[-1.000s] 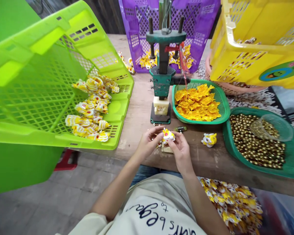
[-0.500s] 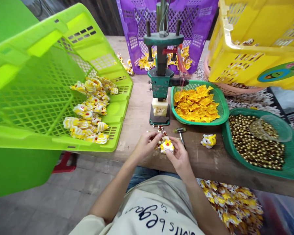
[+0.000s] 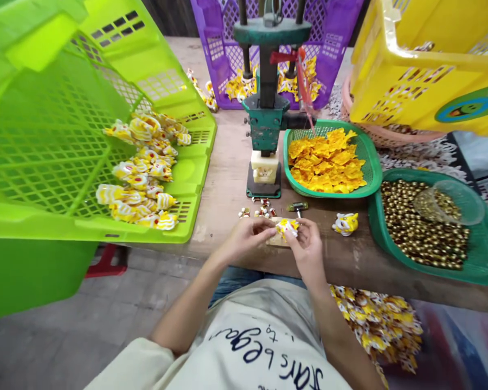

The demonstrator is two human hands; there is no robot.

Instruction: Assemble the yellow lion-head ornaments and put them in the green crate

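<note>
Between both hands, just above the front of the workbench, is a small yellow-and-white plastic animal figure. My right hand grips it from the right with thumb and fingers. My left hand is closed, thumb and fingertips at the figure's left side; any small part between those fingertips is hidden. Under the hands lies a small wooden block. Just beyond are several small red-and-white pieces and a small hammer, its handle mostly covered. Another yellow-and-white figure sits to the right.
A green hand press stands ahead. Right of it are a green basket of yellow parts and a green tray of gold balls. A lime crate tips in from the left; purple and yellow crates stand behind.
Both hands have shifted slightly right and away from me with the figure, which has been turned so its red spot no longer shows. The wooden block is more visible. The view has tilted down slightly.
</note>
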